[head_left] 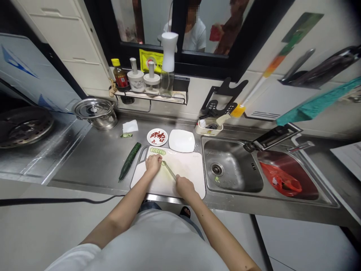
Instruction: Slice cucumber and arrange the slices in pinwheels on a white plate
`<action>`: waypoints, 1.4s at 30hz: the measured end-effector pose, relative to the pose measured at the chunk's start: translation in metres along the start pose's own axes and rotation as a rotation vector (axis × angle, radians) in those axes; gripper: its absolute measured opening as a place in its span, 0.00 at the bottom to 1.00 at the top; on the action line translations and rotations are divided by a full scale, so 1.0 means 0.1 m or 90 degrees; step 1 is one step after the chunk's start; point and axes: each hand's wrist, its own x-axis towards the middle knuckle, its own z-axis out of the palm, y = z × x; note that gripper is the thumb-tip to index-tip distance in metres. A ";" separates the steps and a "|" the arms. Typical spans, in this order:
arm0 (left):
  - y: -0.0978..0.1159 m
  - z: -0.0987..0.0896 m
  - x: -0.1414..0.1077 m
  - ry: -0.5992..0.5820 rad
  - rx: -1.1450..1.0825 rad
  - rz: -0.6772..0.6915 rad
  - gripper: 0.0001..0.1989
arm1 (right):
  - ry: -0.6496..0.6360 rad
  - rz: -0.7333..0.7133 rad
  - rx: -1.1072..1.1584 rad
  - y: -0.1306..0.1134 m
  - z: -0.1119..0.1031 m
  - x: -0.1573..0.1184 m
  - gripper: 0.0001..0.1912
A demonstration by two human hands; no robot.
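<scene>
A white cutting board with a grey handle lies on the steel counter. My right hand grips a knife, its blade pointing up and left across the board. Close to the blade's tip, my left hand is closed with its fingertips together; what it pinches is mostly hidden, and a pale green cucumber slice shows beside the fingers. Several cucumber slices form a row along the board's top left edge. A whole cucumber rests on the counter left of the board.
Behind the board stand a small plate of red pieces and a white square plate. A lidded steel pot is at the back left. To the right is a double sink holding a red plastic bag. Condiments line a wall rack.
</scene>
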 end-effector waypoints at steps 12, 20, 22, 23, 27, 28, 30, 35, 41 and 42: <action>-0.02 0.00 0.01 0.003 -0.007 -0.006 0.10 | -0.021 0.020 0.011 0.01 0.01 -0.07 0.16; -0.01 0.01 0.01 0.007 -0.004 -0.003 0.09 | -0.007 0.010 0.013 -0.03 -0.03 0.01 0.15; -0.02 0.01 0.01 0.005 -0.003 -0.004 0.09 | -0.007 0.011 0.008 -0.04 -0.05 0.01 0.15; -0.02 0.01 0.01 0.004 -0.004 -0.003 0.09 | -0.007 0.012 0.005 -0.03 -0.05 0.00 0.15; -0.02 0.00 0.01 -0.001 -0.006 0.000 0.09 | -0.010 0.008 -0.006 0.00 -0.08 -0.01 0.15; -0.01 0.00 0.01 -0.002 -0.006 0.000 0.09 | -0.013 0.008 -0.007 0.01 -0.09 -0.01 0.15; -0.01 -0.01 0.01 -0.002 -0.005 -0.001 0.09 | -0.019 0.010 -0.008 0.02 -0.09 -0.02 0.16; -0.02 0.00 0.00 0.001 0.001 0.006 0.10 | -0.019 0.010 -0.020 -0.01 -0.09 0.00 0.16; -0.03 0.01 0.02 -0.005 0.020 0.008 0.10 | 0.013 -0.021 -0.063 0.01 -0.10 0.03 0.18; -0.03 0.01 0.02 -0.005 0.020 0.008 0.10 | 0.020 -0.024 -0.071 0.02 -0.10 0.03 0.18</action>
